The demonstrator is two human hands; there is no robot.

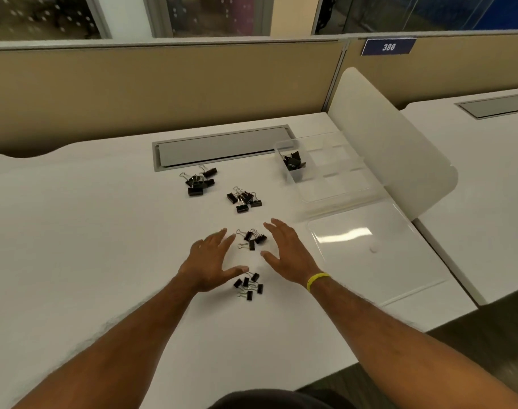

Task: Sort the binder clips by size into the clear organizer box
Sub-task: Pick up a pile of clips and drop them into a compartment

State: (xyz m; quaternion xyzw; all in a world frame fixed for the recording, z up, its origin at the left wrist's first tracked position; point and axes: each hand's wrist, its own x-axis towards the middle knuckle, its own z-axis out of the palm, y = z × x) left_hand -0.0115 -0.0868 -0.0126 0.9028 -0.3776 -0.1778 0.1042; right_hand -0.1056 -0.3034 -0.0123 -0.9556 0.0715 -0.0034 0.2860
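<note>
Black binder clips lie in separate heaps on the white desk. A far-left heap [199, 182] and a middle heap [243, 197] hold larger clips. A small heap [252, 239] sits between my two hands, and the smallest clips [249, 286] lie just below my left thumb. My left hand [211, 264] and my right hand [287, 253] hover flat with fingers spread on either side of the small heap, holding nothing. The clear organizer box [334, 184] stands at the right, with several large clips [293, 162] in its far-left compartment. Its clear lid [370, 249] lies flat in front of it.
A grey cable hatch [222, 147] is set into the desk behind the heaps. A white rounded divider panel [399, 149] rises right of the box, with a neighbouring desk beyond. A tan partition wall [163, 90] closes the back. The desk's front edge runs near my elbows.
</note>
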